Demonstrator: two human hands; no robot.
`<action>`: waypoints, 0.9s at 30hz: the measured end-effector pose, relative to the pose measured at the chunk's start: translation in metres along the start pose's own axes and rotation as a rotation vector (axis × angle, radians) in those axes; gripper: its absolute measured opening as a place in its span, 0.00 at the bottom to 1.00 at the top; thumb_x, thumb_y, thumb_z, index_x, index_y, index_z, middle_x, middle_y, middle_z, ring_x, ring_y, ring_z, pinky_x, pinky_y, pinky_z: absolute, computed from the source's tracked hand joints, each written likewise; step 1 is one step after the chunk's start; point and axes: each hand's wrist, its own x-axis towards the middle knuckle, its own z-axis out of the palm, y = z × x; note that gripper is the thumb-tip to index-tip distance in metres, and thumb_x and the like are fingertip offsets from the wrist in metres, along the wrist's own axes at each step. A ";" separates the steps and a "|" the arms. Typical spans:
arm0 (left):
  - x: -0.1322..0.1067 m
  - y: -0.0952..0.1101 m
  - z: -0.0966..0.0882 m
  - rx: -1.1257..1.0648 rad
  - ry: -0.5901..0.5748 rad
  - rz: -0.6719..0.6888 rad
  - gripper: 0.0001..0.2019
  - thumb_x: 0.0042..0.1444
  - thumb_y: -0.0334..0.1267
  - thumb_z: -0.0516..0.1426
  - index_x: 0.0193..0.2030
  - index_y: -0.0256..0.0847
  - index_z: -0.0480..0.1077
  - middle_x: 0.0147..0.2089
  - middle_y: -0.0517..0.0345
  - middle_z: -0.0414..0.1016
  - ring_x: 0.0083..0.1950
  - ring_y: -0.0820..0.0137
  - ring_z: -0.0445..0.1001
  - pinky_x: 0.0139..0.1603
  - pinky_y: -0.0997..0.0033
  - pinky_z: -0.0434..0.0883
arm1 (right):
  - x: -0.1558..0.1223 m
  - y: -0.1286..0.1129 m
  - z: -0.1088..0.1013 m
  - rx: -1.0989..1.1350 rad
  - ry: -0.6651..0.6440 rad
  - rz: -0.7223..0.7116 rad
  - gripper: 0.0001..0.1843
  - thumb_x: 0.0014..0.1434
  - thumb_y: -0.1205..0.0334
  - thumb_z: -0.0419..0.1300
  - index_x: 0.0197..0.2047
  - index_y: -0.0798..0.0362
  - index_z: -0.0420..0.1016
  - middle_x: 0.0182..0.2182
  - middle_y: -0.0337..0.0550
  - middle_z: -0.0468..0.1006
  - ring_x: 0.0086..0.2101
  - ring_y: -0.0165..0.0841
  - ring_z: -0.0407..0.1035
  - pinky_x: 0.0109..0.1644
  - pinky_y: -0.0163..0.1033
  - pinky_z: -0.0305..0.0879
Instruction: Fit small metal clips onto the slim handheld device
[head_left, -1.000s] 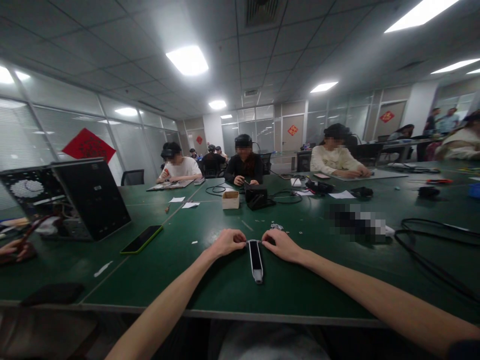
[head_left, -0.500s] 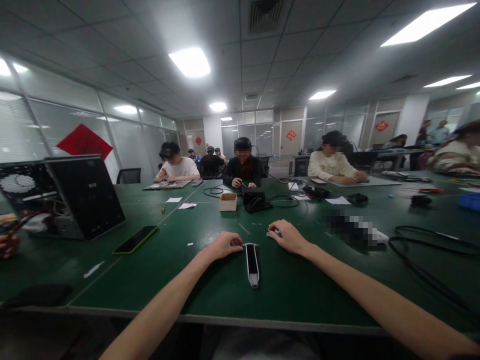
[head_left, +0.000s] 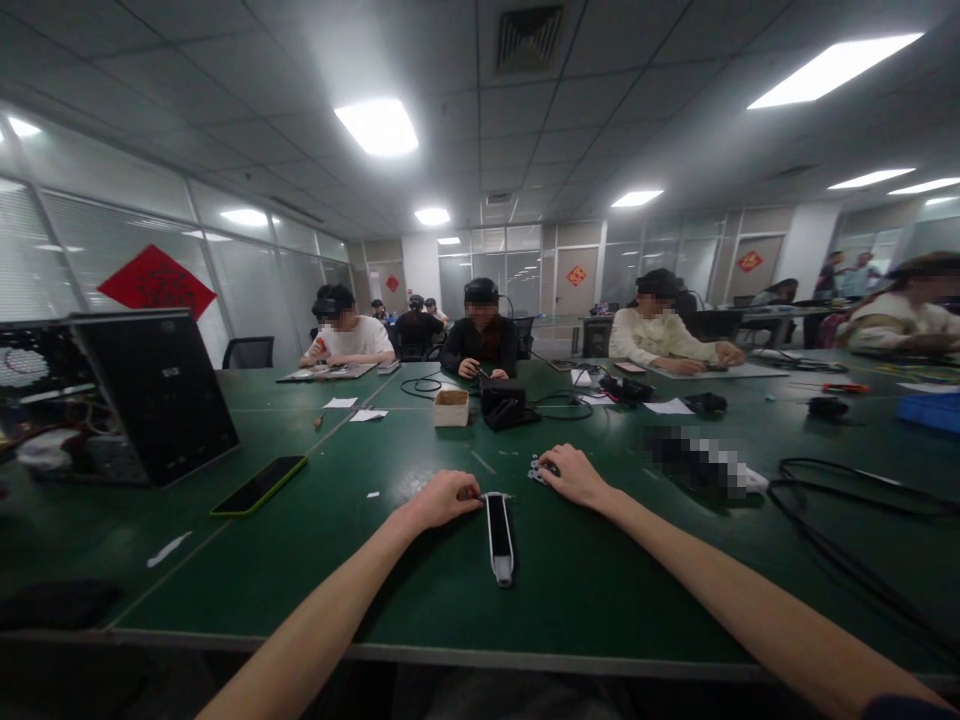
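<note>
A long, narrow white-rimmed piece with a black middle (head_left: 499,538) lies on the green table in front of me. A thin rod (head_left: 506,496) crosses its far end and sticks out at the right. My left hand (head_left: 448,498) rests beside that far end, fingers curled together at its left corner; what they pinch is too small to make out. Farther right, my right hand (head_left: 574,474) lies on the table with fingers bent over a small silvery part with rounded lobes (head_left: 535,468). The fingers partly cover that part.
A phone (head_left: 259,486) and an open computer case (head_left: 154,395) are at the left. Ahead stand a small box (head_left: 451,408) and a black device (head_left: 504,403). Black cables (head_left: 825,510) and a blue bin (head_left: 934,412) lie right. Several people sit across the table.
The view has shifted slightly to the right. More of the silvery part shows beside my right fingers. My left hand stays at the long piece's far end.
</note>
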 end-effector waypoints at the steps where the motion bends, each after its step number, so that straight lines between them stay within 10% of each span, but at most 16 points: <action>1: 0.000 -0.001 0.001 0.000 0.005 0.004 0.09 0.56 0.42 0.57 0.38 0.40 0.72 0.36 0.58 0.74 0.35 0.72 0.71 0.35 0.76 0.66 | 0.001 -0.001 0.001 0.019 0.007 -0.009 0.15 0.61 0.56 0.51 0.41 0.54 0.75 0.39 0.48 0.75 0.41 0.37 0.65 0.45 0.40 0.59; 11: 0.004 -0.005 0.004 -0.007 0.011 0.007 0.09 0.56 0.43 0.56 0.37 0.39 0.72 0.33 0.59 0.73 0.33 0.72 0.70 0.34 0.76 0.65 | 0.003 0.015 -0.012 0.126 0.217 0.057 0.15 0.63 0.56 0.49 0.37 0.56 0.72 0.36 0.46 0.74 0.39 0.35 0.65 0.44 0.38 0.60; 27: 0.003 -0.002 0.002 -0.018 0.012 0.003 0.09 0.56 0.42 0.56 0.37 0.40 0.73 0.34 0.59 0.73 0.34 0.71 0.71 0.35 0.75 0.66 | 0.003 0.052 -0.007 -0.062 0.048 0.327 0.15 0.62 0.54 0.50 0.41 0.56 0.72 0.41 0.50 0.73 0.43 0.39 0.66 0.44 0.43 0.60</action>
